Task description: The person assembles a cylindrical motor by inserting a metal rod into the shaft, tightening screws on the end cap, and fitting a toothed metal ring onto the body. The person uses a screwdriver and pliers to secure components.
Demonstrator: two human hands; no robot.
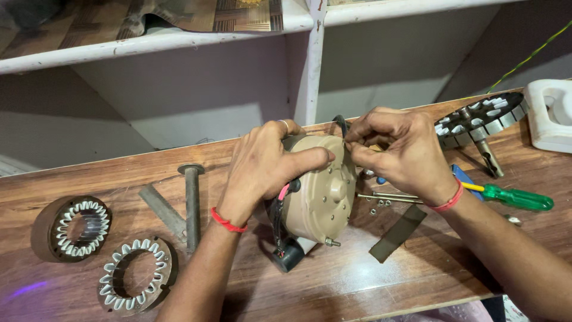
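The beige fan motor housing (319,191) stands on edge near the middle of the wooden workbench (369,280) and serves as the reference for all positions below.

Left hand (262,167): wrapped over the left side and top of the housing, thumb laid across its face; the grip is closed on the housing. A red thread band circles the wrist.

Right hand (399,149): at the upper right edge of the housing, fingertips pinched shut on the black wire (341,124) that loops out of the top of the housing.

A black capacitor (290,255) lies against the lower left of the housing, joined to it by wires.

Left of the housing: a grey steel shaft (192,206) and a flat metal bar (162,211), side by side. Further left and lower: two stator rings (74,228) with white slot liners.

Right of the housing: long thin bolts (387,197), small nuts (381,204), a dark flat strip (398,234) and a green-handled screwdriver (515,198). Upper right: a larger stator core (482,118) on its shaft, and beside it a white plastic container (551,116).
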